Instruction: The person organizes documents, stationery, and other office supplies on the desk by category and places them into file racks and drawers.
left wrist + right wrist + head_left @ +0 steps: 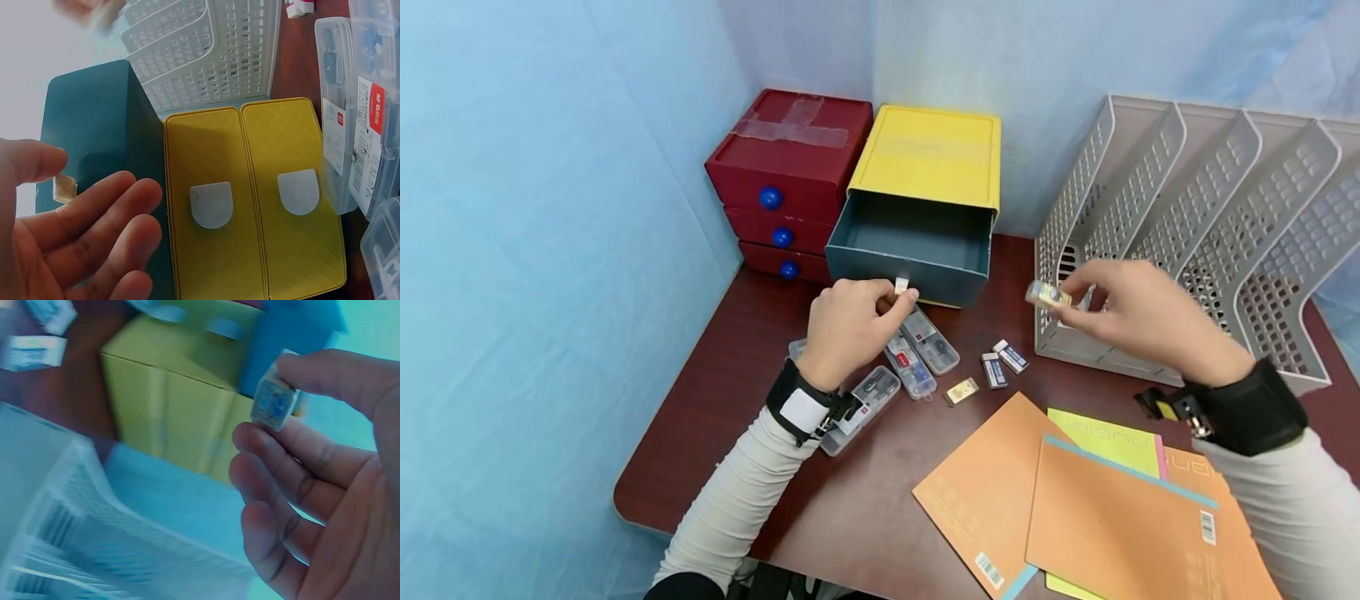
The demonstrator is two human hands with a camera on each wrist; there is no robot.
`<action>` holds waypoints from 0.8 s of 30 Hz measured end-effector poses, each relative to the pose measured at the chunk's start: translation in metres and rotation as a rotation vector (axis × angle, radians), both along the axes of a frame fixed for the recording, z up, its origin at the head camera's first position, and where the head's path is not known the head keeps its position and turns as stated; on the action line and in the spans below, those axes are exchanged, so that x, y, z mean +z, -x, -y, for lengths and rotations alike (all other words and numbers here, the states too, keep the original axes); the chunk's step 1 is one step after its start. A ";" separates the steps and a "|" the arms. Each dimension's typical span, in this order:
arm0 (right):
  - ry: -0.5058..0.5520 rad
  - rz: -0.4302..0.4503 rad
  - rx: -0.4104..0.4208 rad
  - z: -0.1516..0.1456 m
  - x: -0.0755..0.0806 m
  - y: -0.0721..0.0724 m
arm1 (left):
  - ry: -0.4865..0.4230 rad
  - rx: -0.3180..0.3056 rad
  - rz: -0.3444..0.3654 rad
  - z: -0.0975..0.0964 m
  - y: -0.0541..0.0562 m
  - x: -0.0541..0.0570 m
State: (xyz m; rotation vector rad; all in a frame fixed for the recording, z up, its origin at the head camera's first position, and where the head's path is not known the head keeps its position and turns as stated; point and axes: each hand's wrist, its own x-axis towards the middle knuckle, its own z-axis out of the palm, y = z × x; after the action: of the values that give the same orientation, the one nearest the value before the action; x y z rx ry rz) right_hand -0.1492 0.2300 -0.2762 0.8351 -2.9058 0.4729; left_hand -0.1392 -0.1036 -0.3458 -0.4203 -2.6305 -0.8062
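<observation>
My left hand [853,327] pinches a small cream eraser [901,286] between thumb and index finger, in front of the pulled-out dark green drawer [917,271]. In the left wrist view that eraser [64,188] is mostly covered by the fingers. Off to the right, my right hand [1138,312] grips another wrapped eraser [1048,295] by its end, before the grey file rack [1078,342]. The right wrist view shows this eraser [274,403] between thumb and fingers. A yellow-wrapped eraser [962,392] and two blue-and-white erasers [994,371] lie on the table.
Transparent plastic cases [863,408] lie under and beside my left forearm. The yellow cabinet [936,154] holds the open drawer; a red drawer cabinet [790,167] with blue knobs stands at its left. Orange notebooks [1120,517] and a yellow-green one [1105,442] overlap at the front right.
</observation>
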 end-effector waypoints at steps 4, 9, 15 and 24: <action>-0.004 -0.043 0.015 0.021 0.037 0.017 | 0.008 0.000 -0.015 0.001 0.000 0.001; -0.068 -0.039 0.089 0.062 0.062 0.040 | 0.012 -0.007 -0.025 -0.001 -0.002 0.001; -0.227 0.050 0.142 0.094 0.059 0.062 | -0.003 -0.040 0.005 -0.018 -0.004 -0.004; -0.295 0.061 0.141 0.090 0.036 0.059 | 0.001 -0.088 0.005 -0.033 -0.012 -0.007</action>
State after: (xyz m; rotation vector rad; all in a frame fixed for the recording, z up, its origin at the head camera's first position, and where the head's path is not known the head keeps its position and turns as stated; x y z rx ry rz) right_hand -0.2080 0.1404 -0.2405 1.0857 -3.0310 0.0785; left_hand -0.1271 -0.0707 -0.3530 -0.5386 -2.6330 -0.8346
